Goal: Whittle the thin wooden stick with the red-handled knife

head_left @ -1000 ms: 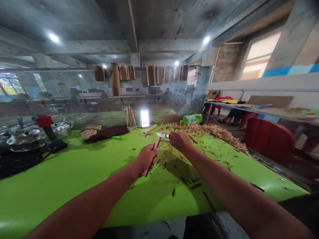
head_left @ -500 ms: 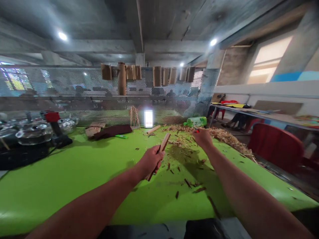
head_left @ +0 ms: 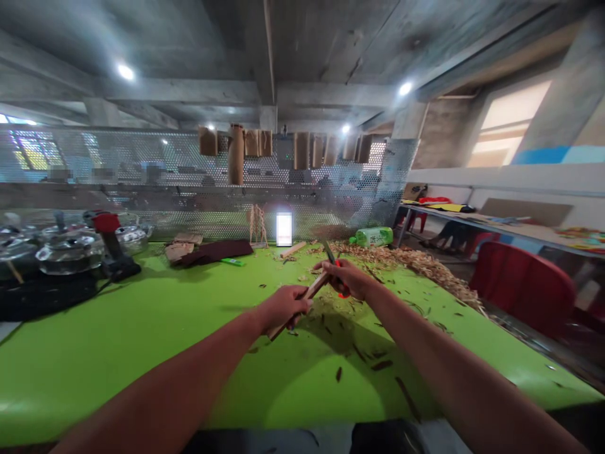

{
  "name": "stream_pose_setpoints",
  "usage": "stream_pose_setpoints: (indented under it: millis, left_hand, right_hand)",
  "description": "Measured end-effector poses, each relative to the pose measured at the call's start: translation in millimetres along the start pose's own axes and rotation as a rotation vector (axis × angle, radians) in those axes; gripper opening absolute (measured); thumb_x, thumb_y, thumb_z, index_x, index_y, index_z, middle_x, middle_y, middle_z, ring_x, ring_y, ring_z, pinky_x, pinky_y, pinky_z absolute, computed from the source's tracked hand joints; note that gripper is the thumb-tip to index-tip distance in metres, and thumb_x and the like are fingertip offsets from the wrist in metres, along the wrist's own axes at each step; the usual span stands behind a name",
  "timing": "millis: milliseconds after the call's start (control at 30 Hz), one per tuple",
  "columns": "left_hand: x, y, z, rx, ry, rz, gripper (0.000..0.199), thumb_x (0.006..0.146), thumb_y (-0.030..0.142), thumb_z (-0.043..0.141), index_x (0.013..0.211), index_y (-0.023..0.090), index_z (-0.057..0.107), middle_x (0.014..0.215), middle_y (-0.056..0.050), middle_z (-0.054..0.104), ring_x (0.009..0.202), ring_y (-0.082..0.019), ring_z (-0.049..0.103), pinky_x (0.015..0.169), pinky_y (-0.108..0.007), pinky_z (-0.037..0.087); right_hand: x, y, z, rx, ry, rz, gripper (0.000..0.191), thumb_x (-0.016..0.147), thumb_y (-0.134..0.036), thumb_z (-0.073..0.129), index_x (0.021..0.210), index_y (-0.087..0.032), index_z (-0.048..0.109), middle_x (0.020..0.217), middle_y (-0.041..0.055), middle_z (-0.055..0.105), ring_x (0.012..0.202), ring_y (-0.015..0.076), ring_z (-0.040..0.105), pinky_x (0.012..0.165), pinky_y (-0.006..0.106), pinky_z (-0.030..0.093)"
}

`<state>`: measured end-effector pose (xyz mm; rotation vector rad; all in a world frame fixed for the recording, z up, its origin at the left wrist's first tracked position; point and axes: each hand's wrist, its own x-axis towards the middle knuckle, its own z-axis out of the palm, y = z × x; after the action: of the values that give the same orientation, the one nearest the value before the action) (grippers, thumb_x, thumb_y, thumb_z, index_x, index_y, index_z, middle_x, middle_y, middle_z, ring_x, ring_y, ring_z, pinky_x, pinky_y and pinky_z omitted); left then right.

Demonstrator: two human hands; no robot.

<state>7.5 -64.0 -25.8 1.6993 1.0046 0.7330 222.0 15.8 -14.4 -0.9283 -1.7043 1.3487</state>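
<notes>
No legible text, label, brand or number in view: only blurred markings on a pale green plastic bottle (head_left: 373, 237) lying on its side, and nothing readable on a red-handled steel knife (head_left: 343, 292).

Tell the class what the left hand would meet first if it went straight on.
Probably the right hand, which holds a red-handled knife: the left hand points along its wooden stick toward it, though depth is hard to judge here.

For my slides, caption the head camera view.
Left hand grips a pale wooden stick; right hand holds a red-handled steel knife.
</notes>
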Motion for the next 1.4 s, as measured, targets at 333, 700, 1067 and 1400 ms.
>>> stream_pose_setpoints:
  millis: [333, 700, 1067, 1400]
  left_hand:
    - [-12, 15, -40.1, -0.451, -0.242, 0.055, 0.043, 0.085, 0.05, 0.058, 0.109, 0.015, 0.063, 0.093, -0.011, 0.069, 0.056, -0.013, 0.062, 0.051, -0.025, 0.049]
    - [10, -1, -5.2, -0.415, 0.319, 0.258, 0.05, 0.079, 0.042, 0.072, 0.12, 0.019, 0.054, 0.135, -0.015, 0.053, 0.113, -0.022, 0.056, 0.09, -0.033, 0.048]
    - [17, 1, -13.8, -0.605, 0.665, 0.146, 0.01, 0.078, 0.022, 0.06, 0.084, 0.017, 0.055, 0.072, 0.0, 0.062, 0.066, -0.012, 0.061, 0.065, -0.025, 0.05]
    - [13, -4, -20.8, -0.636, 0.459, -0.006, 0.021, 0.079, 0.021, 0.055, 0.099, 0.018, 0.052, 0.064, 0.006, 0.05, 0.038, -0.005, 0.041, 0.033, -0.016, 0.029]
  right_hand:
    - [7, -56, -3, 0.012, -0.068, -0.034, 0.036, 0.064, -0.046, 0.078, 0.072, -0.019, 0.056, 0.047, -0.0076, 0.051, 0.035, 0.0047, 0.034, 0.032, 0.018, 0.023]
    - [10, 4, 60, 0.28, 0.317, -0.025, 0.039, 0.074, -0.056, 0.069, 0.071, -0.019, 0.055, 0.057, -0.0024, 0.059, 0.034, 0.0042, 0.036, 0.029, 0.019, 0.025]
    - [-4, 0, 77, -0.031, 0.023, -0.067, 0.042, 0.075, -0.058, 0.067, 0.072, -0.017, 0.062, 0.056, -0.0009, 0.064, 0.033, 0.0033, 0.034, 0.031, 0.018, 0.023]
    - [11, 15, 37, 0.068, 0.227, -0.063, 0.041, 0.071, -0.059, 0.067, 0.075, -0.019, 0.057, 0.048, -0.0077, 0.049, 0.036, 0.006, 0.037, 0.033, 0.019, 0.028]
